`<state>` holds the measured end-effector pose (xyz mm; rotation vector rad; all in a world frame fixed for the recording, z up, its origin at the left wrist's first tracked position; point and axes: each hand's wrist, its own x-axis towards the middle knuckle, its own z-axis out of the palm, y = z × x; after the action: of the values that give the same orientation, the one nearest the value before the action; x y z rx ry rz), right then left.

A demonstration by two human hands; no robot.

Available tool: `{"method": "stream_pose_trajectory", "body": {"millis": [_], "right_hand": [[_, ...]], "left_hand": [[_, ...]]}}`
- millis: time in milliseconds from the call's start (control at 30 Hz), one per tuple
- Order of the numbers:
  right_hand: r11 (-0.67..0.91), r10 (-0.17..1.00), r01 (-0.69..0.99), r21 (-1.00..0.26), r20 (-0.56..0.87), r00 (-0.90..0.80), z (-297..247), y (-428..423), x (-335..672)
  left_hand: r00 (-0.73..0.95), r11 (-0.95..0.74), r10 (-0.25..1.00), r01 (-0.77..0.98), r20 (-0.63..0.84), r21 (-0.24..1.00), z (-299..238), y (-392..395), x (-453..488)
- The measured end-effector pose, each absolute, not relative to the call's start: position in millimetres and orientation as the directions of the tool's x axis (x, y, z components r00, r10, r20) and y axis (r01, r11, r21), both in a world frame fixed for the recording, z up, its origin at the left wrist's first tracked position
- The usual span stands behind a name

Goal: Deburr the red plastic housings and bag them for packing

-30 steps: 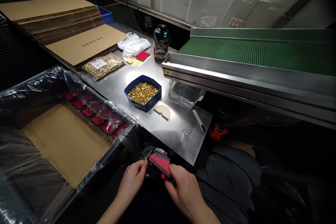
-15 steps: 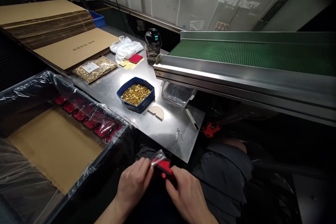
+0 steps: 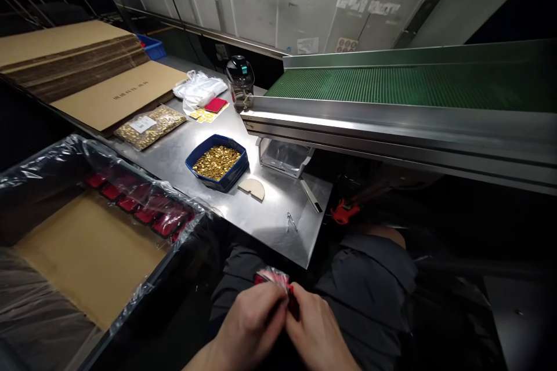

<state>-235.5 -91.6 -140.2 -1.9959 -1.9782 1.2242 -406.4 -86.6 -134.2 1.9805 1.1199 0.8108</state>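
Observation:
Low in the picture, over my lap, my left hand (image 3: pixel 250 324) and my right hand (image 3: pixel 315 333) are pressed together around a small red part in a clear plastic wrap (image 3: pixel 273 278). Both hands have their fingers closed on it, and only its top edge shows above them. To the left stands a large box lined with plastic film (image 3: pixel 52 153), with a row of similar red parts (image 3: pixel 134 208) along its far side and a cardboard sheet (image 3: pixel 87 255) on its floor.
On the steel table (image 3: pixel 270 226) stand a blue tray of small gold pieces (image 3: pixel 217 162), a bag of the same (image 3: pixel 148 126), a tan half-disc (image 3: pixel 251 188), a dark jar (image 3: pixel 240 82) and white bags (image 3: pixel 198 88). Flat cardboard (image 3: pixel 87 75) lies far left. A green conveyor (image 3: pixel 404 87) runs on the right.
Both hands have closed in over the red part and drawn nearer to me, hiding most of it. The view has tilted, so the table sits further left and higher.

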Motion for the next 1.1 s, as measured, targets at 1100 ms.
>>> {"method": "stream_pose_trajectory", "body": {"millis": [1100], "right_hand": [[-0.409,0.893,0.067,-0.910,-0.414,-0.174,-140,-87,-193]], "left_hand": [[0.731,0.740,0.586,-0.305,-0.351,0.600,-188,-74,-446]]}}
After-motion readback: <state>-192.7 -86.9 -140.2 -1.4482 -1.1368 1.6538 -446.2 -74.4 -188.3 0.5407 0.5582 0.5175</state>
